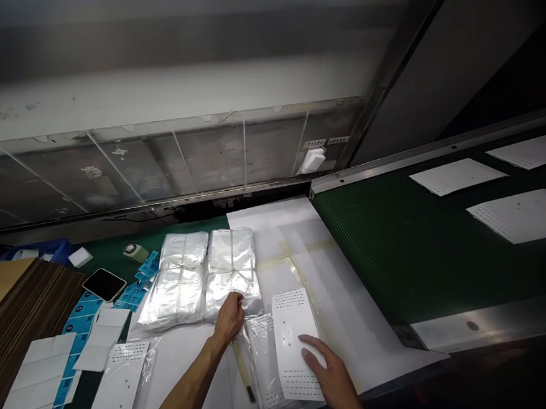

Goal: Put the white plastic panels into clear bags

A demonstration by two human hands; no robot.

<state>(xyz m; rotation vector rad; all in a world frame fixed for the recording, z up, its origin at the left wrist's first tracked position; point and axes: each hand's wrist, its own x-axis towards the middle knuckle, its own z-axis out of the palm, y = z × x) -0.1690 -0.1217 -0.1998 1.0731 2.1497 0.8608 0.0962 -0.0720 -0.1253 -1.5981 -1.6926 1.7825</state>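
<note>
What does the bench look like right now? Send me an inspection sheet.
Surface: white plastic board lying over a green mat.
Job's things: string-tied bundle of clear plastic bags beside a second bundle; perforated white card; bagged perforated card.
Clutter: black tablet or phone, blue printed labels, cardboard stack, blue tray.
Hands: left hand on the near edge of the first bundle; right hand spread on the white card.
Cables: nothing seen.
Surroundings: green ribbed conveyor belt carrying white sheets; scuffed metal panel behind.
</note>
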